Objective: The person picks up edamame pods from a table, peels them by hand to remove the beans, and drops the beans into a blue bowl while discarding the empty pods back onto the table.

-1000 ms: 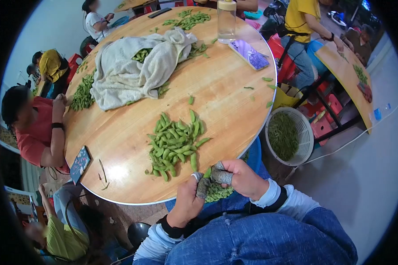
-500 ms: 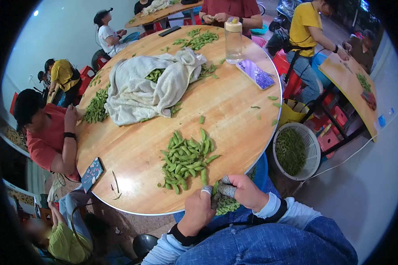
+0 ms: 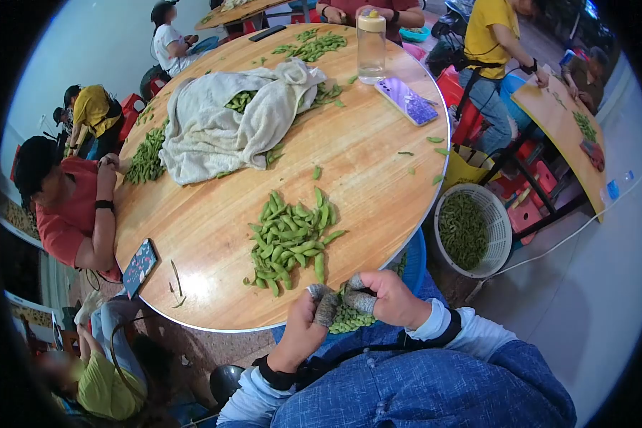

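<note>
My left hand (image 3: 303, 324) and my right hand (image 3: 394, 298) face each other just past the table's near edge, with grey wraps round the fingers. Both are closed in a pinch, fingertips close together; whatever sits in them is hidden by the wrapped fingers. Below them, shelled green beans (image 3: 352, 319) lie in a blue basin (image 3: 415, 265) partly covered by my hands and the tabletop. A pile of green soybean pods (image 3: 287, 242) rests on the round wooden table (image 3: 200, 250) just ahead of my hands.
A pale towel (image 3: 225, 135) covers more pods mid-table. Beyond it stand a bottle (image 3: 371, 53) and a purple phone (image 3: 406, 100). A dark patterned phone (image 3: 140, 267) lies at the left edge. On the floor at right is a white basket (image 3: 496, 239) of pods. People sit around.
The green pod seen between my fingertips earlier no longer shows clearly. My hands have parted slightly, and the whole view has shifted, so the table appears higher and further left.
</note>
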`<state>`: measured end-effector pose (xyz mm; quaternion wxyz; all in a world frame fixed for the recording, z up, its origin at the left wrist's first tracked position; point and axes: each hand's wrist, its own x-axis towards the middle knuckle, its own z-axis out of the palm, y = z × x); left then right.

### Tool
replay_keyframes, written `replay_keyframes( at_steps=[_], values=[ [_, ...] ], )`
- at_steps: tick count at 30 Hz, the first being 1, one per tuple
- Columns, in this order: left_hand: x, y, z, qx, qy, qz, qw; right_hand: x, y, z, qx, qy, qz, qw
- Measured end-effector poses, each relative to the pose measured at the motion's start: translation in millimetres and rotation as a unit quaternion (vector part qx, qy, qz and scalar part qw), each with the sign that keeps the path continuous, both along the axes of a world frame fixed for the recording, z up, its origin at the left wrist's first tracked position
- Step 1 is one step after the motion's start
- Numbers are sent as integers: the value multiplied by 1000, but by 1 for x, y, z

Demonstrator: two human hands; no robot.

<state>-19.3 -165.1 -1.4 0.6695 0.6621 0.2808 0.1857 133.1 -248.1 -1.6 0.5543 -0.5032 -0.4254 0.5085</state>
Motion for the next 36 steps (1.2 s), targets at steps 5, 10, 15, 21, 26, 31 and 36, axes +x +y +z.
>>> replay_keyframes(
  at_steps=[5, 10, 15, 21, 26, 31, 36],
  values=[
    [-2, -1, -7, -31, 52, 5, 998, -3, -3, -5, 24, -130, 13, 991],
    [5, -2, -12, -22, 8, -30, 999, 7, -12, 11, 23, -188, -31, 981],
    [3, 19, 24, 145, 110, -11, 983, 83, -41, 17, -45, -483, -171, 858],
    [-6, 25, 17, 110, 70, -72, 989, 85, -39, 29, -25, -474, -158, 866],
    [-16, 13, 4, 209, 76, -217, 950, 32, 12, 16, 112, -467, -5, 877],
    [-23, 14, 15, 162, 22, -142, 976, 7, 41, 2, 136, -547, 59, 824],
    [-7, 35, 28, 333, 75, -49, 938, 34, 28, 2, 166, -538, 146, 814]
  ],
)
